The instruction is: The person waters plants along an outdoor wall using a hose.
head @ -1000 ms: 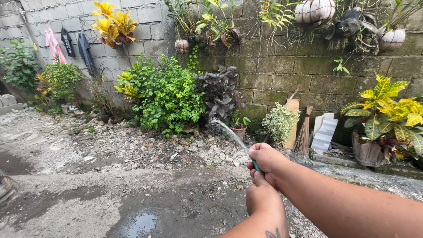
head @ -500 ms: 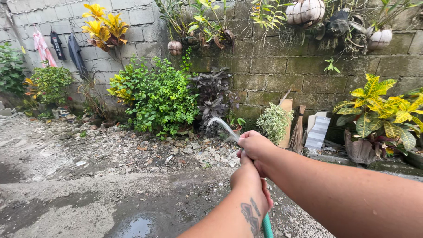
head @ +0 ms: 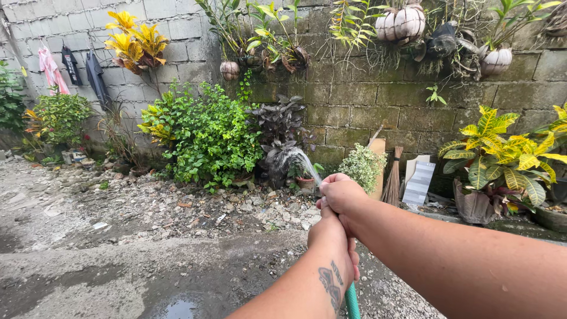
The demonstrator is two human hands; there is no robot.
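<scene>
Both hands — right hand (head: 341, 195) ahead, left hand (head: 332, 236) behind — clench the soft, wet-slick green hose (head: 352, 300) near its nozzle end, probably best there.

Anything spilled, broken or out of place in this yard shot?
Nothing broken. A puddle sits on the wet concrete, apart from the beds. Both hands, right hand and left hand, grip the green hose, spraying the dark-leaved plant.

A flattened brown cardboard piece (head: 378, 155) is leaning upright against the block wall (head: 378, 94), and near it a white ribbed panel (head: 418, 183) is leaning too. No labels, signs or screens are showing anywhere.
</scene>
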